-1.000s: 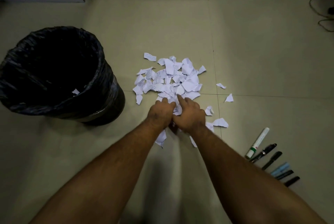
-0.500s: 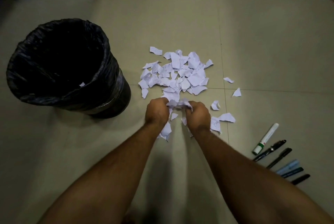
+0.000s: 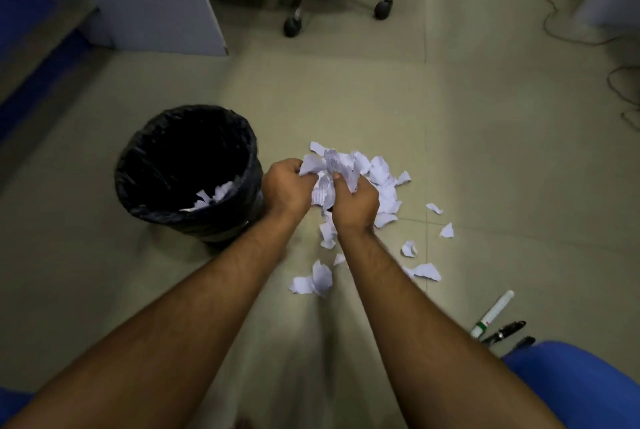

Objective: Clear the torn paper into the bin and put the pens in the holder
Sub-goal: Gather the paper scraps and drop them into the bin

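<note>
i judge the task is at an early stage. my left hand (image 3: 287, 187) and my right hand (image 3: 355, 206) are curled together around a bundle of torn paper (image 3: 323, 182), lifted just beside the bin (image 3: 187, 172). a few scraps (image 3: 213, 198) lie already inside the bin. beyond and below the grip much loose paper (image 3: 381, 182) is on the floor. the pens (image 3: 498, 324) lie well apart, to the right behind my hands, untouched. i see no holder.
</note>
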Demonstrator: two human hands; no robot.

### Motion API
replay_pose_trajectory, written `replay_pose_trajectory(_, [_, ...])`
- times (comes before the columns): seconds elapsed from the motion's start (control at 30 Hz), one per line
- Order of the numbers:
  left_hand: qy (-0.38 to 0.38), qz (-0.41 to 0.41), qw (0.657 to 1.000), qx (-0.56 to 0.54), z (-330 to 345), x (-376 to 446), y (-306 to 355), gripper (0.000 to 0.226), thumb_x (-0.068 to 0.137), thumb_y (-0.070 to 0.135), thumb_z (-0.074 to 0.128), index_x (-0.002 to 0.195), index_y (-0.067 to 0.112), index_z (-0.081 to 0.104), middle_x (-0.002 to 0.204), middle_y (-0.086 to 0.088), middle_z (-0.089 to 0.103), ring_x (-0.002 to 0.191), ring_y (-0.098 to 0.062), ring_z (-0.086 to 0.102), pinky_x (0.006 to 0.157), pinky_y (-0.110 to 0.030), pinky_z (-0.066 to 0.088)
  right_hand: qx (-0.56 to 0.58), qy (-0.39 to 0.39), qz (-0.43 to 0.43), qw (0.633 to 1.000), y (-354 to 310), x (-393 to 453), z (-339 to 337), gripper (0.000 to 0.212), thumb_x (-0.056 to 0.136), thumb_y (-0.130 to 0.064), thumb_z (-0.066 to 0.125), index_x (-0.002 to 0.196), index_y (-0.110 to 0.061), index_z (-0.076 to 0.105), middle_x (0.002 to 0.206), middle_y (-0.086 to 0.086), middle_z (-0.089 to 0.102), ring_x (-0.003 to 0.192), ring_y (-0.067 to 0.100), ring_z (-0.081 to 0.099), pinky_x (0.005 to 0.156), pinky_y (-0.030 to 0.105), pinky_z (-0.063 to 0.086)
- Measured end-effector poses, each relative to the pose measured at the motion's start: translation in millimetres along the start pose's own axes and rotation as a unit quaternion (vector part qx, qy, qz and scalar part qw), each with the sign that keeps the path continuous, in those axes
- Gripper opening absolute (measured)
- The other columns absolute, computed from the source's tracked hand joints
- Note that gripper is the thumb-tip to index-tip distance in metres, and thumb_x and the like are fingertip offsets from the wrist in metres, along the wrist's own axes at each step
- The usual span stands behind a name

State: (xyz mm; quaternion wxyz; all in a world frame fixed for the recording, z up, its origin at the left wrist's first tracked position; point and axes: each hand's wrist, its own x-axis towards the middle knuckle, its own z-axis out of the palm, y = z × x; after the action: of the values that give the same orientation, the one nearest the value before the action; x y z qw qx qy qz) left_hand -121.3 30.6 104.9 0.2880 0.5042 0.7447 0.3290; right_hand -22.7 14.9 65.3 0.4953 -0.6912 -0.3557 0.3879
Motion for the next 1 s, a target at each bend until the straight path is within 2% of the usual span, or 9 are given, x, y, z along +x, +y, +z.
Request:
replay_pose_trajectory(0.1, [0.069,0.01,0.997,-0.02,-45,14,18,0.018,0.078,0.019,0.068,0.071,0.002,0.068,0.069,-0.018,0.067,0.057,-0.015,0.049,0.057,-0.036,0.049,0.037,-0.032,-0.021,0.999,-43,-9,24,0.024,0.094,-0.021,0.066,0.071,-0.02,0.057,0.064,-0.011,0.057,0.061,0.0,0.052,0.052,0.007,0.037])
replay_pose_trajectory(0.2, [0.134,0.004,0.99,-0.053,-96,26,19,0.022,0.08,0.024,0.065,0.067,0.006,0.066,0.062,-0.009,0.065,0.054,-0.014,0.052,0.054,-0.031,0.048,0.044,-0.092,-0.057,0.993,-79,-23,61,0.027,0.093,-0.025,0.066,0.067,-0.023,0.057,0.066,-0.006,0.061,0.06,0.005,0.053,0.056,0.019,0.041])
replay_pose_trajectory(0.3, [0.158,-0.013,0.987,0.015,-135,34,1,0.034,0.089,0.034,0.059,0.064,0.01,0.06,0.057,0.002,0.059,0.055,-0.014,0.054,0.045,-0.024,0.036,-0.022,-0.16,-0.095,0.982,-100,-42,99,0.033,0.096,-0.029,0.06,0.064,-0.017,0.058,0.064,-0.003,0.059,0.063,0.014,0.052,0.057,0.026,0.04])
replay_pose_trajectory(0.4, [0.121,-0.028,0.987,0.104,-161,41,-24,0.029,0.091,0.033,0.057,0.068,0.015,0.057,0.065,0.006,0.056,0.067,-0.02,0.056,0.05,-0.025,0.031,-0.106,-0.212,-0.126,0.963,-106,-51,127,0.025,0.095,-0.024,0.056,0.078,-0.011,0.069,0.074,0.003,0.067,0.073,0.024,0.062,0.062,0.028,0.043])
replay_pose_trajectory(0.47, [0.072,-0.028,0.985,0.154,-172,45,-34,0.021,0.09,0.036,0.061,0.084,0.016,0.063,0.079,0.004,0.06,0.077,-0.02,0.056,0.064,-0.025,0.038,-0.149,-0.232,-0.161,0.948,-108,-50,141,0.02,0.094,-0.024,0.055,0.094,-0.013,0.072,0.089,0.007,0.074,0.085,0.028,0.067,0.07,0.029,0.048])
replay_pose_trajectory(0.57, [0.044,-0.023,0.973,0.225,-182,49,-41,0.023,0.087,0.032,0.064,0.102,0.016,0.066,0.104,-0.006,0.07,0.096,-0.028,0.064,0.074,-0.03,0.048,-0.197,-0.253,-0.172,0.931,-107,-51,152,0.03,0.094,-0.022,0.057,0.121,-0.012,0.065,0.117,0.012,0.071,0.11,0.031,0.065,0.086,0.028,0.047])
replay_pose_trajectory(0.73, [0.062,0.006,0.976,0.207,-177,51,-34,0.017,0.079,0.023,0.067,0.096,0.019,0.069,0.101,-0.002,0.069,0.092,-0.024,0.065,0.074,-0.03,0.052,-0.11,-0.184,-0.144,0.966,-105,-53,138,0.04,0.092,-0.01,0.053,0.131,-0.012,0.062,0.124,0.009,0.068,0.117,0.026,0.062,0.097,0.028,0.046])
replay_pose_trajectory(0.93, [-0.048,0.072,0.995,0.053,-143,46,3,0.01,0.082,0.017,0.069,0.09,0.018,0.073,0.071,0.011,0.067,0.069,-0.01,0.065,0.073,-0.028,0.056,0.02,-0.1,-0.155,0.983,-107,-29,102,0.025,0.093,-0.011,0.056,0.114,-0.017,0.069,0.094,-0.007,0.068,0.082,0.011,0.064,0.077,0.024,0.052])
replay_pose_trajectory(1.0, [-0.078,0.083,0.993,0.028,-125,44,15,0.009,0.084,0.017,0.07,0.093,0.016,0.073,0.065,0.01,0.064,0.064,-0.015,0.067,0.067,-0.028,0.058,0.029,-0.073,-0.155,0.985,-96,-14,82,0.023,0.093,-0.013,0.057,0.11,-0.021,0.069,0.088,-0.011,0.066,0.075,0.011,0.064,0.071,0.024,0.052])
